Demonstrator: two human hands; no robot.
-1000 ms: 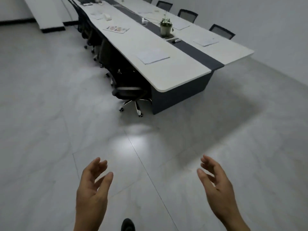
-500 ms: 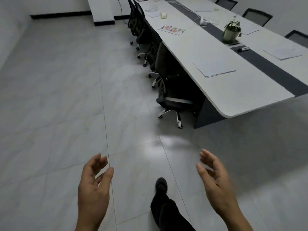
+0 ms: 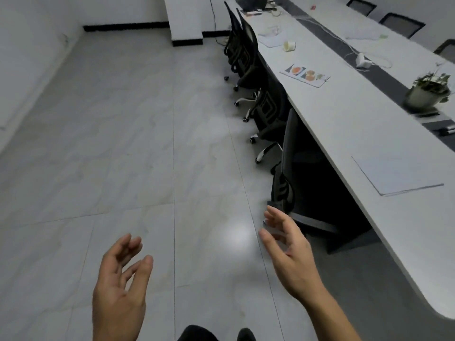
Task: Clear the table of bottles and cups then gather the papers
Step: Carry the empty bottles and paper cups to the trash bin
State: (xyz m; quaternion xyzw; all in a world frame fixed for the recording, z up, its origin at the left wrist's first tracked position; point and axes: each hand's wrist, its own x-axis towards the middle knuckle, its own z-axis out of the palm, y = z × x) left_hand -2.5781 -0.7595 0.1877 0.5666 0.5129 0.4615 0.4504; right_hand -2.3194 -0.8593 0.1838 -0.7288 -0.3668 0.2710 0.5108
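A long white table with a dark centre strip runs along the right. On its near part lies a stack of white papers. Farther back lie a sheet with colour pictures, a tipped paper cup and more papers. Another sheet lies across the strip. My left hand and my right hand hang over the floor at the bottom, fingers apart, both holding nothing and apart from the table.
Black office chairs stand tucked along the table's left side, with more chairs on the far side. A potted plant, a white device with a cable and a laptop sit on the table. Grey tiled floor spreads to the left.
The view has swung left and come closer to the table's left side. The table now runs along the right edge. Both hands stay open and empty.
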